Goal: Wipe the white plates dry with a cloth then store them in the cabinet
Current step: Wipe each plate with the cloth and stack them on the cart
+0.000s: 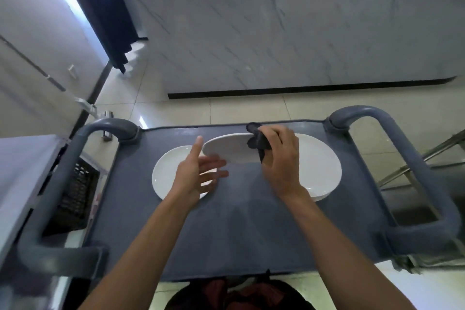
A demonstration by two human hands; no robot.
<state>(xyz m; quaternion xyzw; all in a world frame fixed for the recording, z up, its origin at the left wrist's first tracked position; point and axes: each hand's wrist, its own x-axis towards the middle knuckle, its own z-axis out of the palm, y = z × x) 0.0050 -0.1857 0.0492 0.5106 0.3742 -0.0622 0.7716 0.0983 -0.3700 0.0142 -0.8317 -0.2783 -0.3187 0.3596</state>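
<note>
Right hand (279, 158) pinches dark cloth (258, 142) on raised plate (226, 150) above cart (239, 221). Left hand (198, 173), fingers straight, supports rim. 2 plates rest below. Best: steady rim, wipe both faces.

Dim bluish indoor light. Blown-out daylight strip upper left, small glare patch on floor tile (142, 121) near cart (251, 221) far-left corner. Soft shadows under raised plate (226, 148). Strong wide-angle bending at edges. Overall soft focus, left hand (198, 176) fingers motion-blurred.
</note>
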